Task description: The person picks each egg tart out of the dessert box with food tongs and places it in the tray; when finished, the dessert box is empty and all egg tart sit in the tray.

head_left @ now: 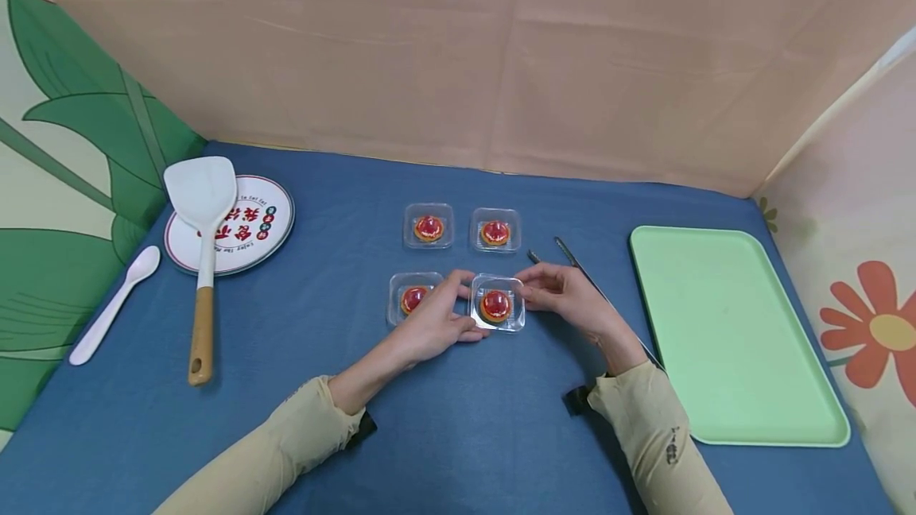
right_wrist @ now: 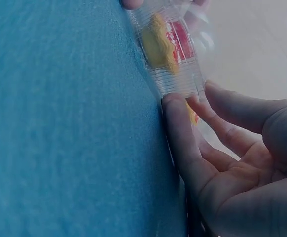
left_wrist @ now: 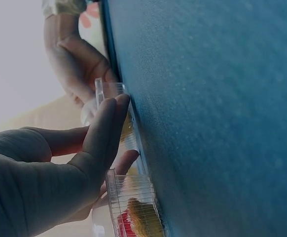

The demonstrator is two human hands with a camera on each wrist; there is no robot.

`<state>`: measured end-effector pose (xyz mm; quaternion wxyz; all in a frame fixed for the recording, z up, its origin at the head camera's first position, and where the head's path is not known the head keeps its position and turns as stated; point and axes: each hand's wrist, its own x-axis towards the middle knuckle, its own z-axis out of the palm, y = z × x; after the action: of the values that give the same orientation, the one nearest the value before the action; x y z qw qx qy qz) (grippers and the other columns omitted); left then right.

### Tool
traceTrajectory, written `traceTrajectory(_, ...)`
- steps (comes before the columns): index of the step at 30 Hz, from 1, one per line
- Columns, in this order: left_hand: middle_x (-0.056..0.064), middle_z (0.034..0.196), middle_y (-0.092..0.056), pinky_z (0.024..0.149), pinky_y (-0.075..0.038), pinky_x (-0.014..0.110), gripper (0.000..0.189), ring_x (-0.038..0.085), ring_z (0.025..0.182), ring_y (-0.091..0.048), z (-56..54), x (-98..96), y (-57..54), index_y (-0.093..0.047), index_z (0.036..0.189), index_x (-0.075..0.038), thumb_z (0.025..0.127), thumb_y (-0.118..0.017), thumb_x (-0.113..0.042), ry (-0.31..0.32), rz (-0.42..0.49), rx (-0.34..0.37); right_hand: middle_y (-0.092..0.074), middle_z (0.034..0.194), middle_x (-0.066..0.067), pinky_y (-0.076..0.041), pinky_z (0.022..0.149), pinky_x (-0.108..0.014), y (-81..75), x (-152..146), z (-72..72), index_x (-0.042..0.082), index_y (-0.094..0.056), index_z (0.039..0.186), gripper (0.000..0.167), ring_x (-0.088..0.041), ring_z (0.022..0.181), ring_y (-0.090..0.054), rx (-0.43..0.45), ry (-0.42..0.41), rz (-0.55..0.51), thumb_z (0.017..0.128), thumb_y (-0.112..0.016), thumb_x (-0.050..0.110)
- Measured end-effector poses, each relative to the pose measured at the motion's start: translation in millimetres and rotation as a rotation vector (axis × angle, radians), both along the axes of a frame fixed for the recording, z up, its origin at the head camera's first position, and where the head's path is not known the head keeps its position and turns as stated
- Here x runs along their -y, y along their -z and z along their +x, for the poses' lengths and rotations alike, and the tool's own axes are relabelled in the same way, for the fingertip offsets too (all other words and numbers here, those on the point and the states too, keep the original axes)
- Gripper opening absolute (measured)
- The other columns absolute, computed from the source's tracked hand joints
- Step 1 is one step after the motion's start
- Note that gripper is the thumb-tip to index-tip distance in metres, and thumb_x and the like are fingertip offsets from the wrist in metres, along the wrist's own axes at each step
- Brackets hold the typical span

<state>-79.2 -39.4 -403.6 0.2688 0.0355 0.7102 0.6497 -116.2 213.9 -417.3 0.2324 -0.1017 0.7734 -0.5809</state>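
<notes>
A clear plastic box [head_left: 501, 280] containing a red-topped tart [head_left: 495, 306] is between both hands. My left hand [head_left: 432, 328] holds its left side, fingers along the wall. At the right side, my right hand [head_left: 572, 304] pinches the corner between thumb and fingers; the right wrist view shows the thumb at the rim and a finger low near the cloth. A matching box [head_left: 395, 312] stands just left, partly behind my left hand. Two more such boxes, a left one [head_left: 409, 222] and a right one [head_left: 515, 225], stand behind, each with a red-topped tart.
Dark tongs [head_left: 570, 255] lie partly hidden under my right arm. A green tray [head_left: 744, 324] is at the right. On the left, a white spatula [head_left: 203, 189] with a wooden handle lies across printed plates [head_left: 275, 217], beside a white spoon [head_left: 114, 304]. Blue cloth covers the table.
</notes>
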Motion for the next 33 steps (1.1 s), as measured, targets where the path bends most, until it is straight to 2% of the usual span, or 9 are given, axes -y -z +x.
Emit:
traceTrajectory(3,0.028,0.145,-0.045,0.085,-0.066,0.033,0.063,0.036,0.096,-0.078,1.2,-0.3,0.7,-0.034,0.158,0.004,0.101,-0.057,0.019,0.000,-0.022,-0.023,-0.072,0.122,-0.028,-0.063,0.095,-0.032,1.2,-0.3,0.2,-0.014,-0.064,0.133,0.031,-0.024,0.104,-0.073,0.013,0.006,0.019,0.106,-0.066,0.002)
traceTrajectory(9,0.026,0.154,-0.044,0.082,-0.066,0.032,0.064,0.028,0.087,-0.078,3.7,-0.4,1.4,-0.038,0.157,0.005,0.100,-0.064,0.015,0.017,-0.135,-0.123,-0.071,0.123,-0.028,-0.063,0.096,-0.032,2.5,0.0,0.3,-0.014,-0.064,0.132,0.030,-0.026,0.105,-0.073,0.024,0.010,0.029,0.106,-0.066,0.002)
traceTrajectory(16,0.023,0.142,-0.048,0.083,-0.065,0.029,0.061,0.023,0.077,-0.074,4.7,-0.9,0.7,-0.042,0.155,0.005,0.100,-0.067,0.012,0.022,-0.206,-0.186,-0.073,0.123,-0.027,-0.063,0.095,-0.031,2.1,-0.8,-0.1,-0.014,-0.064,0.133,0.033,-0.026,0.106,-0.074,0.026,0.021,0.038,0.106,-0.068,0.004)
traceTrajectory(20,0.024,0.139,-0.049,0.081,-0.066,0.027,0.062,0.027,0.077,-0.075,4.5,-0.5,0.6,-0.041,0.155,0.007,0.099,-0.064,0.016,0.019,-0.167,-0.172,-0.074,0.121,-0.026,-0.062,0.095,-0.029,2.1,-1.3,0.4,-0.014,-0.066,0.132,0.033,-0.021,0.103,-0.075,0.030,0.031,0.048,0.105,-0.069,0.004)
traceTrajectory(28,0.028,0.139,-0.051,0.083,-0.067,0.032,0.064,0.032,0.092,-0.078,2.7,0.3,0.6,-0.038,0.157,0.004,0.099,-0.061,0.019,0.014,-0.073,-0.107,-0.074,0.121,-0.026,-0.064,0.093,-0.033,2.3,-2.1,0.5,-0.013,-0.065,0.131,0.030,-0.022,0.103,-0.074,0.006,0.014,0.011,0.106,-0.067,0.004)
traceTrajectory(31,0.027,0.141,-0.051,0.082,-0.067,0.032,0.064,0.030,0.091,-0.079,2.4,0.4,0.4,-0.039,0.156,0.003,0.098,-0.062,0.019,0.018,-0.079,-0.118,-0.072,0.122,-0.025,-0.065,0.088,-0.031,1.2,-2.3,0.2,-0.011,-0.065,0.132,0.030,-0.021,0.100,-0.071,-0.007,-0.003,0.010,0.107,-0.067,0.004)
traceTrajectory(33,0.027,0.144,-0.049,0.082,-0.066,0.030,0.064,0.028,0.089,-0.078,2.6,0.1,0.1,-0.040,0.156,0.004,0.098,-0.064,0.017,0.028,-0.105,-0.151,-0.070,0.122,-0.024,-0.066,0.083,-0.030,1.1,-2.4,0.0,-0.010,-0.066,0.133,0.030,-0.021,0.097,-0.069,-0.020,-0.009,0.013,0.107,-0.066,0.005)
